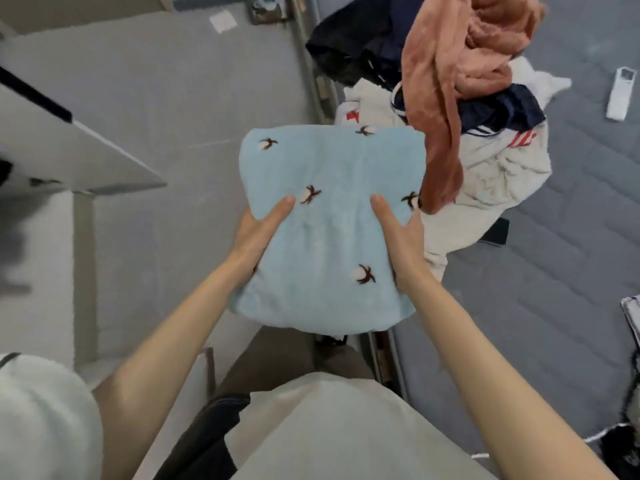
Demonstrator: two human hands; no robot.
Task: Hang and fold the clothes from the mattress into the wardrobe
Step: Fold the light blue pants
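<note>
Holding the folded blue cloth [329, 209] level in the air over the left edge of the mattress [571, 237], I have my left hand [258, 233] and right hand [398, 237] gripping its two sides, thumbs flat on top, other fingers hidden beneath. To shelve it well, I judge both grips should press evenly so the fold holds, clearing the pile of clothes [485, 161] beside it.

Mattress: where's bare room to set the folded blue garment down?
The blue garment could go on bare quilted mattress below the clothes pile, past the dark flat object; also between pile and white remote-like object. Crowded at the pile itself.
</note>
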